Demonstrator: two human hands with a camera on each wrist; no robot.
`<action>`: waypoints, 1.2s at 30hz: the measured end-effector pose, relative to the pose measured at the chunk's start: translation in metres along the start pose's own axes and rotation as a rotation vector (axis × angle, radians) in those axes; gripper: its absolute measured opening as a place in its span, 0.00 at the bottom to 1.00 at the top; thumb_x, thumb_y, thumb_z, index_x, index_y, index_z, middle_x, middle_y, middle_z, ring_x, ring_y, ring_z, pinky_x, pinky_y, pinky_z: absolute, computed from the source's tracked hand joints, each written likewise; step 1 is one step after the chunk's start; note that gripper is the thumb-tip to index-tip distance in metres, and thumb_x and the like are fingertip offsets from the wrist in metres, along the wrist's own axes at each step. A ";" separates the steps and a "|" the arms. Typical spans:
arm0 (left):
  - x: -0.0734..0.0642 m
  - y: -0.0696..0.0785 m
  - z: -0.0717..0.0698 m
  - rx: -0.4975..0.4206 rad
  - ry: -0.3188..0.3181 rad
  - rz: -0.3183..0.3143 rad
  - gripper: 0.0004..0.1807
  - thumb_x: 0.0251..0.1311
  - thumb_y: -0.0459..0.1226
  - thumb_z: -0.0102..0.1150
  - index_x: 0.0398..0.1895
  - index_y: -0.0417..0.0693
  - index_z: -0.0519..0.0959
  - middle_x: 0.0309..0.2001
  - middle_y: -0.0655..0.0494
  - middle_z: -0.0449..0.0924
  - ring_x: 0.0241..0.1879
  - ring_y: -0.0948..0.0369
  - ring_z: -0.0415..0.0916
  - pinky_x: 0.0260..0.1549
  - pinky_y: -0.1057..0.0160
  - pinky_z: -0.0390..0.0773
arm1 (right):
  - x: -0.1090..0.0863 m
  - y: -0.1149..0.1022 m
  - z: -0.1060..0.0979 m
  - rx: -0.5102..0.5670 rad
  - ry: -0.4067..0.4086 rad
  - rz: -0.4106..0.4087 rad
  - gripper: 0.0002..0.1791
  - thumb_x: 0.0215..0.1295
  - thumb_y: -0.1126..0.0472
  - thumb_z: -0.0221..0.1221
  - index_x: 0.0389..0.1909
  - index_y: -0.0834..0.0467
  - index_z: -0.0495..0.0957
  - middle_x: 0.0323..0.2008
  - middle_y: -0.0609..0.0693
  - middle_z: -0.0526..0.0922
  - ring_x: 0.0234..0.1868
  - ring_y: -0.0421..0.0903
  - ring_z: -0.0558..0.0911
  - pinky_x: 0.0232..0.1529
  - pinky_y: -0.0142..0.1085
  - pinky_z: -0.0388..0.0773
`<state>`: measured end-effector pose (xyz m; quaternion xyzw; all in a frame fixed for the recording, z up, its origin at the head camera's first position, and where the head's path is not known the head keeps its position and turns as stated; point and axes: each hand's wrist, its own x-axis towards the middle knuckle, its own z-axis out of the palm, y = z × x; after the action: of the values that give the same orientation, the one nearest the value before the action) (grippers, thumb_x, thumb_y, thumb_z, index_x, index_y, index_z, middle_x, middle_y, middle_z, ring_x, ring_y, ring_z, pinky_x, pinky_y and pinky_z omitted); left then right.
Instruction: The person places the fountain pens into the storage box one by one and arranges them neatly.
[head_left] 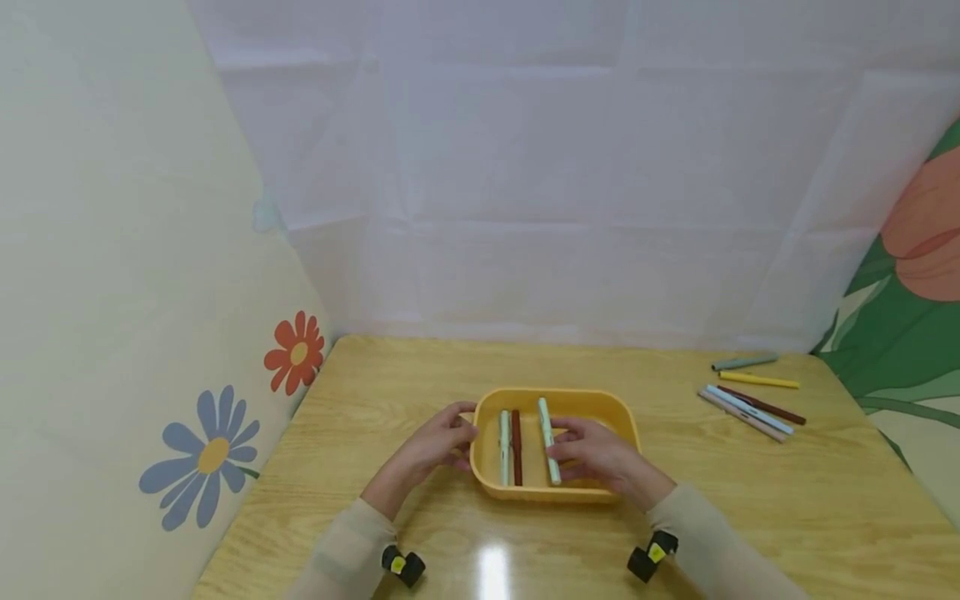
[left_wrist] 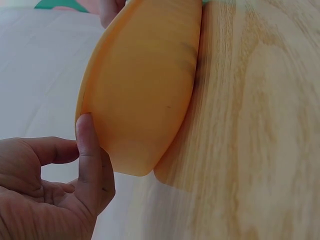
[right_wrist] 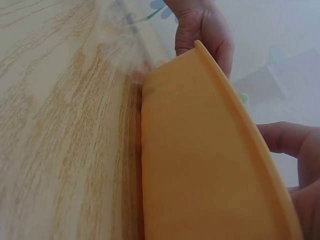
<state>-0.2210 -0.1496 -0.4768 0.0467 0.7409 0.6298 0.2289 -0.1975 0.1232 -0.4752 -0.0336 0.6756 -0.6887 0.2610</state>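
A yellow plastic tray point(head_left: 540, 494) stands on the wooden table. At its left end my left hand point(head_left: 435, 437) pinches the rim; in the left wrist view the fingertips point(left_wrist: 86, 127) meet the tray's edge. Over the tray's right half, my right hand point(head_left: 600, 454) holds a mint-green pen point(head_left: 545, 425) between thumb and fingers, the pen pointing away from me and slightly tilted. Another mint-green pen point(head_left: 504, 454) and a dark red pen point(head_left: 517, 450) lie side by side in the tray's left part. The tray's wall hides the held pen in the right wrist view.
To the right of the tray lie several pens: a grey-green pen point(head_left: 742, 362), a yellow pen point(head_left: 759, 380), a dark red pen point(head_left: 787, 413), a light blue pen point(head_left: 750, 409) and a pinkish pen point(head_left: 757, 427). A white sheet point(head_left: 525, 275) hangs behind the table.
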 end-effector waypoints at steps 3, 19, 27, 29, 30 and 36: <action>0.000 0.000 0.000 -0.001 -0.001 0.000 0.27 0.62 0.35 0.49 0.66 0.45 0.60 0.42 0.38 0.69 0.31 0.55 0.74 0.26 0.59 0.82 | 0.002 0.001 0.001 -0.009 0.004 0.006 0.34 0.59 0.67 0.59 0.66 0.66 0.58 0.47 0.62 0.74 0.37 0.48 0.81 0.39 0.45 0.82; 0.001 -0.002 -0.001 0.010 -0.020 -0.003 0.27 0.63 0.35 0.49 0.66 0.46 0.59 0.42 0.38 0.69 0.31 0.55 0.74 0.28 0.57 0.82 | 0.009 0.003 0.008 -0.051 0.000 0.079 0.30 0.60 0.64 0.59 0.63 0.67 0.63 0.48 0.62 0.77 0.38 0.49 0.82 0.39 0.43 0.82; 0.001 0.004 0.000 0.009 -0.004 -0.006 0.28 0.62 0.34 0.49 0.66 0.45 0.59 0.42 0.39 0.69 0.31 0.55 0.74 0.26 0.60 0.82 | 0.016 0.004 0.008 -0.062 0.000 0.084 0.31 0.60 0.64 0.58 0.63 0.70 0.62 0.48 0.62 0.77 0.40 0.51 0.82 0.41 0.42 0.82; 0.001 0.006 0.000 0.008 0.002 -0.007 0.28 0.62 0.34 0.49 0.66 0.45 0.59 0.42 0.39 0.69 0.30 0.56 0.73 0.25 0.60 0.81 | 0.018 0.003 0.008 -0.065 0.003 0.089 0.32 0.60 0.65 0.59 0.63 0.71 0.61 0.48 0.62 0.77 0.41 0.51 0.82 0.42 0.42 0.82; 0.001 0.006 0.000 0.008 0.004 -0.008 0.28 0.62 0.33 0.49 0.66 0.45 0.59 0.42 0.39 0.69 0.30 0.56 0.73 0.25 0.60 0.81 | 0.018 0.003 0.009 -0.067 0.004 0.092 0.32 0.60 0.65 0.59 0.63 0.71 0.61 0.48 0.62 0.77 0.41 0.51 0.82 0.42 0.42 0.81; 0.000 0.005 0.000 0.011 0.003 -0.011 0.27 0.62 0.33 0.49 0.65 0.45 0.60 0.42 0.39 0.70 0.30 0.55 0.73 0.26 0.60 0.81 | 0.020 0.005 0.012 -0.078 -0.001 0.089 0.33 0.60 0.66 0.58 0.64 0.72 0.59 0.48 0.63 0.77 0.40 0.50 0.82 0.42 0.42 0.81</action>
<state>-0.2220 -0.1483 -0.4725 0.0432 0.7450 0.6244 0.2309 -0.2085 0.1038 -0.4846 -0.0140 0.7027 -0.6495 0.2902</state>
